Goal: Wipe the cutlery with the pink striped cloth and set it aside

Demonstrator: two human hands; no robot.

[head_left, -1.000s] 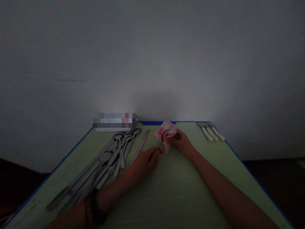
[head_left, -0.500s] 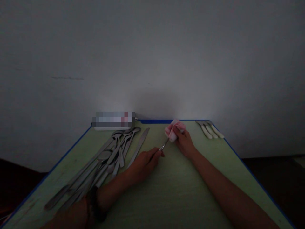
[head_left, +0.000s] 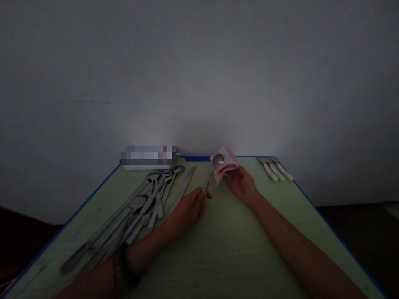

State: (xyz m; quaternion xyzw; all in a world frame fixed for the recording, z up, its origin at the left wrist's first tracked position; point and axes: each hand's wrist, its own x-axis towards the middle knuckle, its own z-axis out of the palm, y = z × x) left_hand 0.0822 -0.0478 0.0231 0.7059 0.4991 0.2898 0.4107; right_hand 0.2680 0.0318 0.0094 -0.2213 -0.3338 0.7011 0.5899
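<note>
Closed around a metal spoon's handle, my left hand (head_left: pixel 190 205) is a little left of the table's middle. The spoon (head_left: pixel 218 161) points up and away, its bowl lying against a pink and white cloth (head_left: pixel 230 159). My right hand (head_left: pixel 242 185) grips that cloth from below and behind, with some fingers hidden under it. Beside my left hand lies a table knife (head_left: pixel 187 181), partly covered by the hand. A heap of metal spoons (head_left: pixel 137 203) and other long-handled cutlery spreads to the left, partly behind my left forearm.
Three forks with pale handles (head_left: pixel 276 170) lie side by side at the far right corner. A white box-like object (head_left: pixel 148 160), its face blurred out, stands at the back left. The green table (head_left: pixel 218 253) has a blue edge and meets a plain wall (head_left: pixel 199 74).
The cloth has opened away from the spoon, so the bowl now shows. My right hand has turned under the cloth, and my left hand has shifted slightly left.
</note>
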